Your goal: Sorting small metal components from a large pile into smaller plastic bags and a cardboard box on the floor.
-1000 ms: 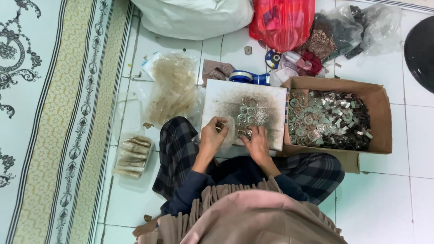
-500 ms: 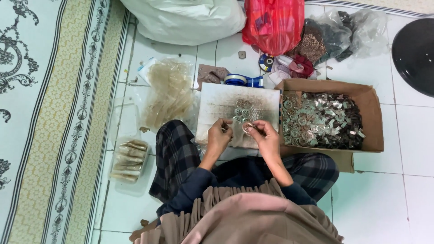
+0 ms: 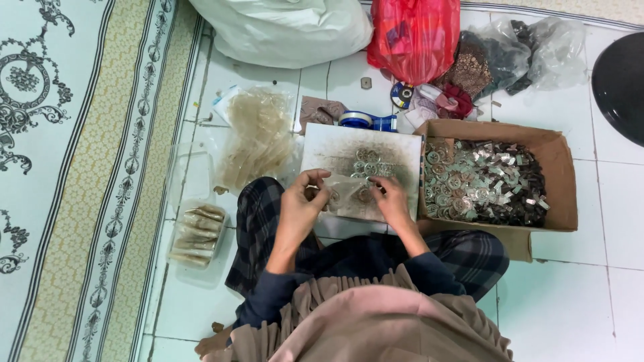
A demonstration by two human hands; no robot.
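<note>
Together both hands (image 3: pixel 305 201) (image 3: pixel 389 198) stretch clear bag (image 3: pixel 349 190) sideways.

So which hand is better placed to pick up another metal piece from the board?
Probably the right hand: it sits nearest the loose round metal pieces on the white board and beside the cardboard box. The left hand holds the other end of the small clear bag, farther from them.

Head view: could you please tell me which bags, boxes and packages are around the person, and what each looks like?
Cardboard box: right of the hands, open, brown, full of small silvery pieces.
White sack: top centre, bulging.
Red plastic bag: top, beside the sack.
Clear bags: left of the board, crinkled pile.
Clear tub: lower left, holding filled packets.
</note>
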